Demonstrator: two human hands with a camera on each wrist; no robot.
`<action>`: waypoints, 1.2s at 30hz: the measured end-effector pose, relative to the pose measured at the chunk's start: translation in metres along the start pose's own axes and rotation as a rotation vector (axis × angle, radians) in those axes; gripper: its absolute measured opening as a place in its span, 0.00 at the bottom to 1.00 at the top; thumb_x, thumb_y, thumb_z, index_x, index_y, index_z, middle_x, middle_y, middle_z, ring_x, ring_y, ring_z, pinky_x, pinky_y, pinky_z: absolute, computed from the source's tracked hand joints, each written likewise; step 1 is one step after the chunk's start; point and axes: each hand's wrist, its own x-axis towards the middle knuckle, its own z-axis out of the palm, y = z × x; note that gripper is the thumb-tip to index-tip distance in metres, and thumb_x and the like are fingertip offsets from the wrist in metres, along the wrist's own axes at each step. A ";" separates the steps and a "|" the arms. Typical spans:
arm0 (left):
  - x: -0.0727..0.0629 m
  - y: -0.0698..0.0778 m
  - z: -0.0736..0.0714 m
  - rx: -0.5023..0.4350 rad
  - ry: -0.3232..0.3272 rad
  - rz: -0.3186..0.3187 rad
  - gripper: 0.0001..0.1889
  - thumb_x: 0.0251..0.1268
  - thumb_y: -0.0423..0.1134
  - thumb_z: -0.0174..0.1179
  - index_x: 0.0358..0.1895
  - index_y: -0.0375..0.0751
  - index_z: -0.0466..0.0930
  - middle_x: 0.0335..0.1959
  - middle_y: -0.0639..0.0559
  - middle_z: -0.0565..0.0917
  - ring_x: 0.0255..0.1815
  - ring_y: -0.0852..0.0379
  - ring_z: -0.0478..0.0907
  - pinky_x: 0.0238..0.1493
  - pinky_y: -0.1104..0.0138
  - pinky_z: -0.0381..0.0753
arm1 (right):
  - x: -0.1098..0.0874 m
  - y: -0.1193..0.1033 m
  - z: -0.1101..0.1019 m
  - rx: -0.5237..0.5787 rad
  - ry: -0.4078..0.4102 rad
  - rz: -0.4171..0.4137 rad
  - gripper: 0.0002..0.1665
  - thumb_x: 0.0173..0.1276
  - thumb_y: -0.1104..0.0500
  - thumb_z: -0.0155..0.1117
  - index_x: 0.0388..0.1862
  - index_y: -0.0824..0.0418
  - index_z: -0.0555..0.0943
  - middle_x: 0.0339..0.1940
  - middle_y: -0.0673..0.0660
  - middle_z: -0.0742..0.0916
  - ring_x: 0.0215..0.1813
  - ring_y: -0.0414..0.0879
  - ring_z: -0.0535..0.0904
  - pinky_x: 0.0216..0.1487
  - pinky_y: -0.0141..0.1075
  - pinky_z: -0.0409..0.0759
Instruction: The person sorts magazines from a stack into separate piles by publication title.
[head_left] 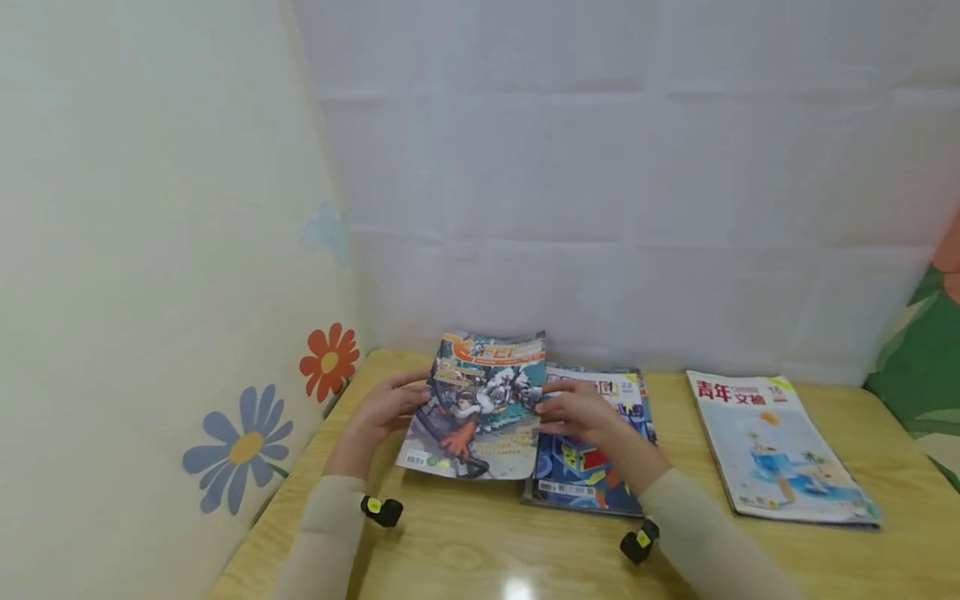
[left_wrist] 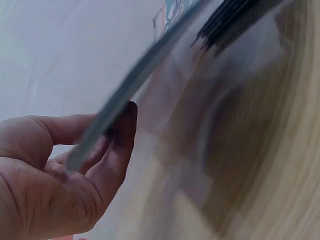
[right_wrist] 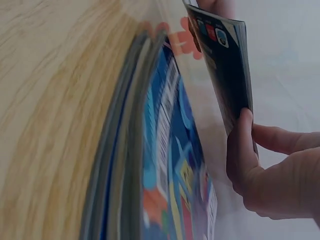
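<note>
- L hand holds the L edge of the comic mag; thumb on 1 side, fingers bent round the other.
- R hand pinches the R edge of the same mag, thumb on 1 side & fingers on the other.
- Comic mag is up off the table, tipped, cover to the person. Pic on front = kid w/ big red glove, orange letters up top.
- It's just L of the mag pile & hides a bit of its L side in the head view. R wrist view shows a gap btwn the two.
- Mag pile lies flat, a few mags thick, top cover blue w/ bright shapes. R arm goes over it.
- White mag lies flat on the R, well apart from the pile; red letters, beach pic.
- Table is light wood, w/ a shiny spot near the front.
- White cloth hangs at the back.
- L wall has a blue flower & a red flower.
- Small black cam at each wrist, pale sleeves.
</note>
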 end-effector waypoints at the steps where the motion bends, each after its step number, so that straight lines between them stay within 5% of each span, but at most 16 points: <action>1: 0.000 -0.001 -0.003 0.013 0.006 -0.001 0.30 0.72 0.31 0.60 0.76 0.37 0.66 0.62 0.36 0.80 0.44 0.53 0.85 0.43 0.59 0.84 | 0.002 0.001 0.004 -0.006 -0.008 -0.002 0.30 0.67 0.76 0.64 0.67 0.73 0.70 0.50 0.71 0.81 0.46 0.59 0.84 0.50 0.48 0.85; 15: 0.004 -0.013 -0.025 0.156 0.181 -0.070 0.26 0.73 0.31 0.57 0.72 0.36 0.71 0.64 0.33 0.78 0.51 0.47 0.80 0.47 0.59 0.79 | 0.020 0.017 0.054 -0.079 -0.006 -0.036 0.26 0.61 0.82 0.60 0.58 0.83 0.67 0.36 0.70 0.82 0.32 0.58 0.87 0.40 0.45 0.87; 22: 0.007 -0.014 -0.025 0.183 0.229 -0.045 0.24 0.71 0.31 0.58 0.69 0.32 0.73 0.61 0.32 0.79 0.51 0.46 0.79 0.48 0.59 0.79 | 0.028 0.021 0.060 -0.132 0.029 -0.022 0.25 0.62 0.82 0.61 0.58 0.83 0.68 0.36 0.71 0.82 0.30 0.55 0.85 0.36 0.44 0.87; 28: 0.009 -0.011 -0.025 0.258 0.319 -0.093 0.20 0.71 0.33 0.59 0.64 0.29 0.78 0.58 0.34 0.79 0.53 0.44 0.77 0.53 0.55 0.77 | 0.029 0.023 0.061 -0.163 0.024 -0.009 0.20 0.62 0.82 0.61 0.53 0.81 0.69 0.36 0.72 0.83 0.29 0.55 0.85 0.37 0.45 0.87; 36: -0.005 0.000 -0.033 0.546 0.269 -0.043 0.23 0.75 0.38 0.54 0.65 0.23 0.74 0.64 0.27 0.74 0.63 0.34 0.71 0.62 0.45 0.73 | 0.021 0.016 0.061 -0.222 -0.041 -0.010 0.22 0.65 0.78 0.58 0.58 0.83 0.70 0.43 0.77 0.84 0.38 0.63 0.86 0.43 0.49 0.86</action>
